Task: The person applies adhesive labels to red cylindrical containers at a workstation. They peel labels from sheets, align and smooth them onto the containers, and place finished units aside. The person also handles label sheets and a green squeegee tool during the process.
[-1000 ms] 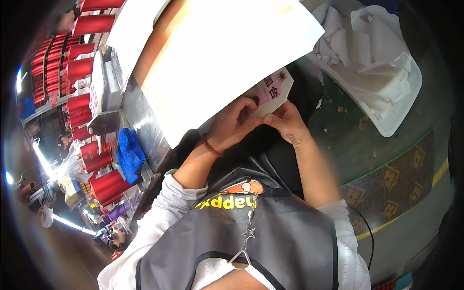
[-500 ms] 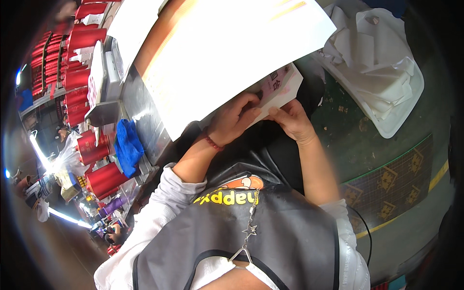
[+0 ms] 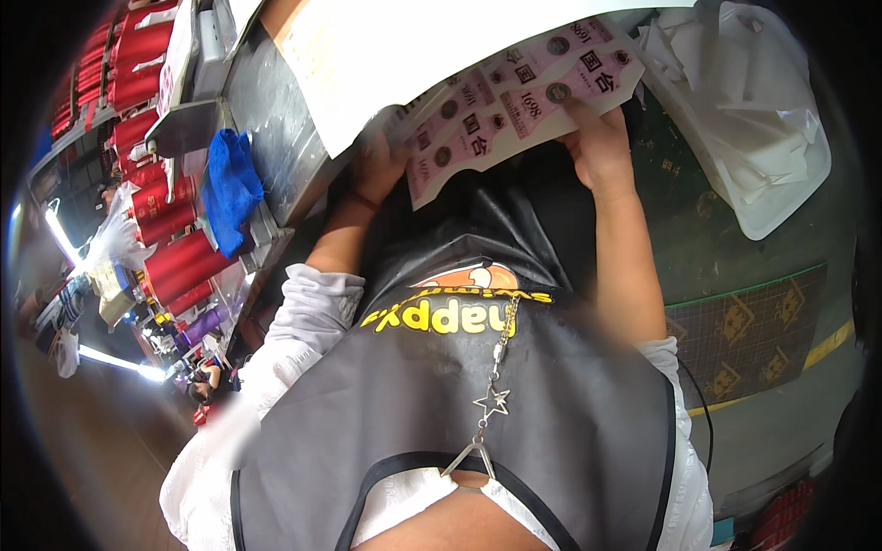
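A sheet of printed labels [image 3: 478,129], pink and white with dark print, spreads above my lap, its far part hidden under the edge of a bright white panel [image 3: 386,55]. At its right end my right hand [image 3: 602,151] pinches the near edge, thumb on top. By the sheet's left end, my left hand [image 3: 378,163] grips it in the shade beneath the panel; its fingertips are blurred.
To the left, a blue cloth [image 3: 230,188] hangs by a metal table [image 3: 276,129]; red cylindrical boxes [image 3: 184,266] stand beyond. At right, a white tray [image 3: 781,207] holds crumpled white sheets [image 3: 726,101]. A dark patterned mat [image 3: 753,335] lies lower right.
The label sheet, bent and mostly hidden before, now lies opened out with its printed face showing. My hands have moved apart, left hand leftward and right hand up and to the right.
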The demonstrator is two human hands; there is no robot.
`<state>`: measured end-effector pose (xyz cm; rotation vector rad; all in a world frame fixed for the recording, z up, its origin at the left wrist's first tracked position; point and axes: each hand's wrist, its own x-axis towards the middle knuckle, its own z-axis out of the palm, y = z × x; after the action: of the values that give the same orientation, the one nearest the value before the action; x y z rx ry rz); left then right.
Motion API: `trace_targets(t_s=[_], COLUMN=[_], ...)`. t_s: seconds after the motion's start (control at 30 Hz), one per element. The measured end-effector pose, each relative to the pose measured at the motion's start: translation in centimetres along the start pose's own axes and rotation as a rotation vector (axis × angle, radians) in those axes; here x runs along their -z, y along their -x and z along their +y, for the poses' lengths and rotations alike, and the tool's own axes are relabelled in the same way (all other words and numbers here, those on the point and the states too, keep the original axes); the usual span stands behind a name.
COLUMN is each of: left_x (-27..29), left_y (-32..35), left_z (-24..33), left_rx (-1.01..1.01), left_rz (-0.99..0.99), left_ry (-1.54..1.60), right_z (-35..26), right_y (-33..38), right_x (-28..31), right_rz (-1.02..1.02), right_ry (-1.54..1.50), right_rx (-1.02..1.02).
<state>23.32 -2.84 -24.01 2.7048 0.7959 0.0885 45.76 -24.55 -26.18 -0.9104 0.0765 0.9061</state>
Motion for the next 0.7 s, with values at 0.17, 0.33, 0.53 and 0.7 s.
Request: trace_targets(t_s=[0.17,0.33,0.53,0.7], left_x=[-1.0,-1.1,-1.2,-1.2], left_y=[-0.7,-2.1,-0.9,-0.2], left_z=[-3.8,-4.2,-4.0,-2.6], left_rx=[-0.055,-0.024,0.012,0.063], left_rz=[-0.095,-0.121,-0.087,-0.060], left_ry=[-0.046,-0.055,-0.081,-0.082], right_z=[0.3,-0.9,-2.1,-2.1], right_y=[-0.4,-0.9,-1.0,-1.4], right_x=[0.0,1.1,1.1,1.1], right_rz=[0.025,0.027,0.085,0.133], right_ry=[0.038,0.001,-0.028,-0.023], right_rx=[0.039,0.060,0.081,0.073])
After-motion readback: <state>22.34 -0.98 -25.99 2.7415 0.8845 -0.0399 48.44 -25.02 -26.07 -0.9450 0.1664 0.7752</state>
